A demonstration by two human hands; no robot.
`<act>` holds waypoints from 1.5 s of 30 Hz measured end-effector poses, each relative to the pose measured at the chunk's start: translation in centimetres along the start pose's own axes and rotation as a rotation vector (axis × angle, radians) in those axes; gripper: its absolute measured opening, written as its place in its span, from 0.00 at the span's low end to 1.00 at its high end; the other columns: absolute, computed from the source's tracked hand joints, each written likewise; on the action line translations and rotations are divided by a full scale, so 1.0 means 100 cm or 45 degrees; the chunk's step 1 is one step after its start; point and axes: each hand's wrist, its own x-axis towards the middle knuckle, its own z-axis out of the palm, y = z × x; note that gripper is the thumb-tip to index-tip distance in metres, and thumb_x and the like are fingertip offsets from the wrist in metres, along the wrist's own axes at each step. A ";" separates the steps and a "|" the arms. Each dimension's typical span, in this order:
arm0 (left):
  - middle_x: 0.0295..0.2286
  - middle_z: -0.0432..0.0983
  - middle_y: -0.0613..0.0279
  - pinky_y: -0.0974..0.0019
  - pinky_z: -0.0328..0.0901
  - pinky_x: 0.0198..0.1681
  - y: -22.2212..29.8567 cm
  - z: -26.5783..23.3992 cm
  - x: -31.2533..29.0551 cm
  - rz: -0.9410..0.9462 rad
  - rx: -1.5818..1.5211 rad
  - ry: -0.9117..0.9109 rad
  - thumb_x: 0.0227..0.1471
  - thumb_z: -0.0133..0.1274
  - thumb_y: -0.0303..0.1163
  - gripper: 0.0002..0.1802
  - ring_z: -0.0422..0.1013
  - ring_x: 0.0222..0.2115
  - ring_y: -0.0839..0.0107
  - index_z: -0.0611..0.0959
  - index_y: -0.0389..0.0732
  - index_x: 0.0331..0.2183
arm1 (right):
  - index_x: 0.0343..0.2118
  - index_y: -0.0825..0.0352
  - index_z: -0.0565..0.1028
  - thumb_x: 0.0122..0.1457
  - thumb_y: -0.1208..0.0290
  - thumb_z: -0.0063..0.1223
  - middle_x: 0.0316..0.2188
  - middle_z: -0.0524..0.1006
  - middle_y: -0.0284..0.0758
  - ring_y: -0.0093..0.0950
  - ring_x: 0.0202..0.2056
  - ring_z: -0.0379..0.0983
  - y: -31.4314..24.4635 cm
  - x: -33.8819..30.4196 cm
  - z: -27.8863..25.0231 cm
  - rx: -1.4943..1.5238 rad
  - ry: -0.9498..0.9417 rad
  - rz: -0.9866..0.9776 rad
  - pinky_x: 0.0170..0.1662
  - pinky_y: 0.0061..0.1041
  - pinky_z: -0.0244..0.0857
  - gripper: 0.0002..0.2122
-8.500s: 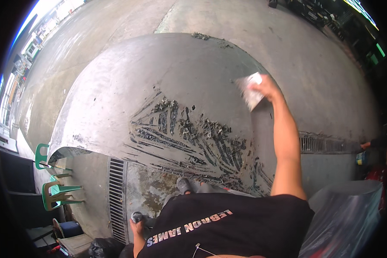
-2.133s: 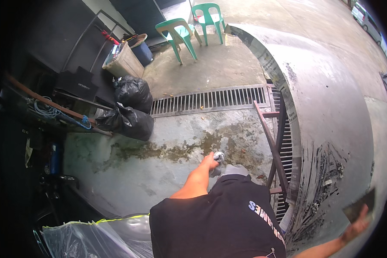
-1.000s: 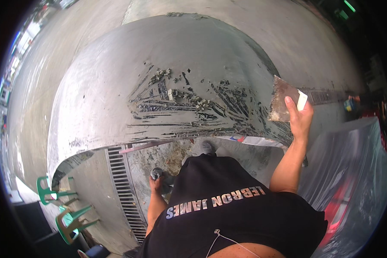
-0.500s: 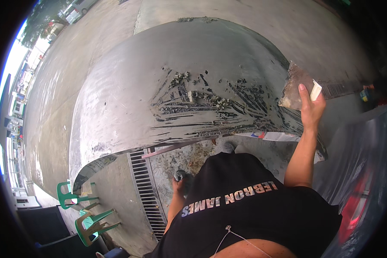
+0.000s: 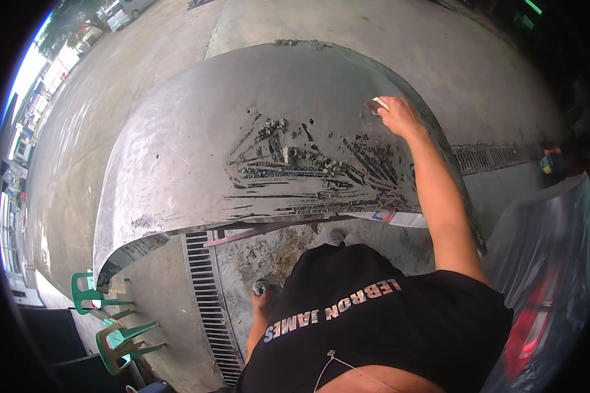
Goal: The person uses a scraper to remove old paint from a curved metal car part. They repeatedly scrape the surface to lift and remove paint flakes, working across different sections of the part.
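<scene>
A large curved vehicle hood (image 5: 196,131) lies before me, smeared with a grey coating. Dark streaks and crumbly grey scrapings (image 5: 301,159) cover its middle and near right part. My right hand (image 5: 400,116) grips a flat scraper (image 5: 374,105) with a pale strip along its back edge. Its blade is held low at the hood's far right part, tilted; whether it touches cannot be told. Low beside my body, my left hand (image 5: 262,302) is closed around a small rounded grey thing (image 5: 261,286) that I cannot make out.
Green plastic chairs (image 5: 115,340) stand at the lower left. A metal floor grate (image 5: 206,295) runs below the hood, and another grate (image 5: 495,157) lies to the right. Clear plastic sheeting (image 5: 550,255) hangs over something red at the right. Newspaper (image 5: 390,218) lines the hood's near edge.
My right hand has swung left and away from me with the scraper, from beyond the hood's right edge to over its surface. The whole view has shifted slightly.
</scene>
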 end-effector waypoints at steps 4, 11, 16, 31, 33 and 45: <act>0.36 0.80 0.60 0.62 0.74 0.35 0.003 0.003 -0.002 0.124 0.135 0.046 0.42 0.67 0.28 0.29 0.77 0.33 0.67 0.77 0.40 0.49 | 0.49 0.65 0.79 0.63 0.72 0.56 0.37 0.84 0.48 0.48 0.40 0.81 -0.024 0.022 -0.003 -0.152 -0.179 -0.105 0.45 0.46 0.74 0.13; 0.37 0.80 0.60 0.62 0.73 0.36 0.023 0.039 -0.033 -0.011 0.114 0.078 0.43 0.65 0.26 0.27 0.77 0.36 0.65 0.78 0.42 0.48 | 0.47 0.63 0.82 0.61 0.72 0.60 0.35 0.84 0.48 0.43 0.35 0.84 -0.104 -0.089 0.012 -0.136 -0.275 -0.423 0.41 0.42 0.78 0.11; 0.41 0.80 0.58 0.63 0.72 0.39 0.015 0.046 -0.025 -0.091 0.206 0.083 0.43 0.65 0.26 0.29 0.77 0.38 0.64 0.78 0.41 0.50 | 0.48 0.68 0.81 0.61 0.70 0.63 0.36 0.84 0.49 0.40 0.37 0.83 -0.083 -0.087 -0.019 0.229 -0.201 -0.175 0.44 0.41 0.76 0.14; 0.41 0.81 0.56 0.59 0.73 0.43 -0.002 0.024 -0.019 0.002 0.253 0.105 0.39 0.67 0.29 0.34 0.78 0.39 0.62 0.78 0.39 0.51 | 0.44 0.71 0.81 0.56 0.69 0.68 0.37 0.85 0.43 0.27 0.38 0.82 0.071 -0.065 0.001 0.421 -0.125 0.048 0.41 0.29 0.74 0.15; 0.40 0.81 0.56 0.58 0.73 0.42 0.010 0.026 -0.031 -0.031 0.167 0.103 0.39 0.67 0.29 0.33 0.78 0.38 0.62 0.78 0.39 0.51 | 0.43 0.72 0.80 0.56 0.70 0.67 0.37 0.85 0.44 0.28 0.38 0.83 0.083 -0.053 -0.008 0.593 -0.218 0.139 0.41 0.29 0.74 0.15; 0.41 0.79 0.53 0.58 0.70 0.46 0.001 0.027 -0.031 -0.204 0.330 0.154 0.40 0.67 0.31 0.34 0.76 0.41 0.59 0.76 0.33 0.51 | 0.42 0.72 0.81 0.58 0.73 0.65 0.36 0.86 0.43 0.32 0.33 0.83 0.049 -0.063 0.007 0.524 -0.305 0.059 0.39 0.30 0.76 0.12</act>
